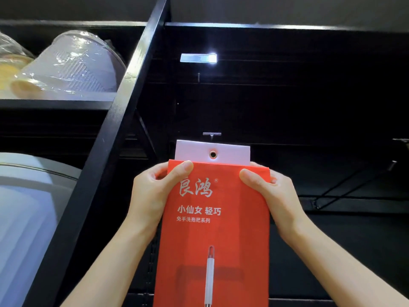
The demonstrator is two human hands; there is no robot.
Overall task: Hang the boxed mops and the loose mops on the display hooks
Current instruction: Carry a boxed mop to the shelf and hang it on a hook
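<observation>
While our left hand point(152, 191) and right hand point(272, 191) each keep a curled grip on the boxed mop point(214, 229) just below the hook point(211, 134), we should line its eyelet point(213, 154) up squarely.

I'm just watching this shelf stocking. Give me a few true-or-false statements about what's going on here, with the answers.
1. Both hands hold the red box. True: the left hand and right hand grip its upper corners.
2. The box already hangs on a hook. False: its eyelet sits below the hook.
3. The white tab sticks out of the box top. True.
4. The box is blue. False: it is red.
5. Wrapped tubs sit on the right. False: they are on the left.
</observation>
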